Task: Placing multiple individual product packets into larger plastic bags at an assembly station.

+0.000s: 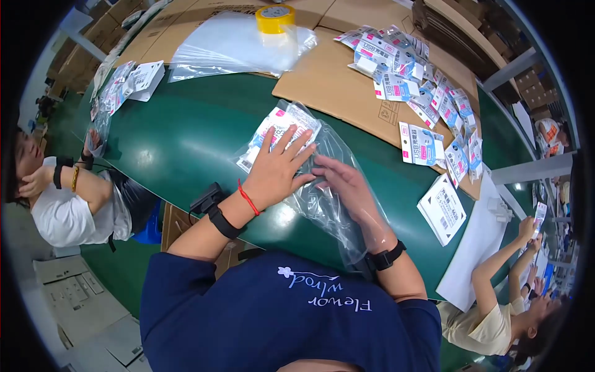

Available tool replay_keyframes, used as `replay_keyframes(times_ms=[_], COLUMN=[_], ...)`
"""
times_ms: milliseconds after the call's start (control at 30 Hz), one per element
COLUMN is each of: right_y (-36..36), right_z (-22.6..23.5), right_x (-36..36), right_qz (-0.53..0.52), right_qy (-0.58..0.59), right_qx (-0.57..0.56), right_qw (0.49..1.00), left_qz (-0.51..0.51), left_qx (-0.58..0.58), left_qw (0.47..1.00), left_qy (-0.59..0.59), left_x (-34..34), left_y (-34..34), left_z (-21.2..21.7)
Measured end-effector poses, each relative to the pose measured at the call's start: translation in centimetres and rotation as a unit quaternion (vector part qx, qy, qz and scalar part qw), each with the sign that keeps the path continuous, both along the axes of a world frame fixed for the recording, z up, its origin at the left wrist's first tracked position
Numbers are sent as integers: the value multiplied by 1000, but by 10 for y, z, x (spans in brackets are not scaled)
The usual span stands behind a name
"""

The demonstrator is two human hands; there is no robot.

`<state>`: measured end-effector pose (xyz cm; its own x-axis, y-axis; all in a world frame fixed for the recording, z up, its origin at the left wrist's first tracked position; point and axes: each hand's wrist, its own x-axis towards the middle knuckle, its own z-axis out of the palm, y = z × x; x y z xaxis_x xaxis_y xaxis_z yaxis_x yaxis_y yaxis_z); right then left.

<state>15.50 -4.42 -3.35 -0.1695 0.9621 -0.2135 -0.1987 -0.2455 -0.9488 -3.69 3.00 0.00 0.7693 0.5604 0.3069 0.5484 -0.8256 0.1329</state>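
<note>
My left hand (277, 170) lies flat with its fingers spread over some small white, pink and blue retail packs (261, 144) in the middle of the green table. A large clear plastic bag (325, 217) reaches from these packs toward my body. My right hand (350, 189) is beside the left, with its fingers stretched out toward the packs. Clear film covers part of this hand and its wrist, so it seems to be inside the bag. Nothing shows in its grasp.
Flat clear bags (217, 46) and a yellow tape roll (275, 20) lie at the back. Several similar packs (390, 62) spread over cardboard (347, 93) at right. White cards (442, 209) are stacked nearer. Another pile (145, 80) sits far left. People sit on both sides.
</note>
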Motion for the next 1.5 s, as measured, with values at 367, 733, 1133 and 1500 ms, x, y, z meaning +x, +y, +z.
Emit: replay_keyframes(times_ms=[367, 733, 1133, 1500], right_y=[-28, -86, -58, -72], right_z=[23, 63, 98, 75], right_x=[28, 133, 66, 155], right_qz=[-19, -157, -83, -321], right_qy=[-58, -713, -414, -803], right_qx=[5, 187, 380, 165], right_qw=[998, 658, 823, 475], left_qz=[-4, -164, -68, 18], left_qx=[39, -83, -303, -660], left_qw=[995, 980, 858, 465], left_qy=[88, 70, -409, -590], left_x=[0, 48, 90, 54], left_y=[10, -53, -58, -43], left_z=[-18, -17, 17, 5])
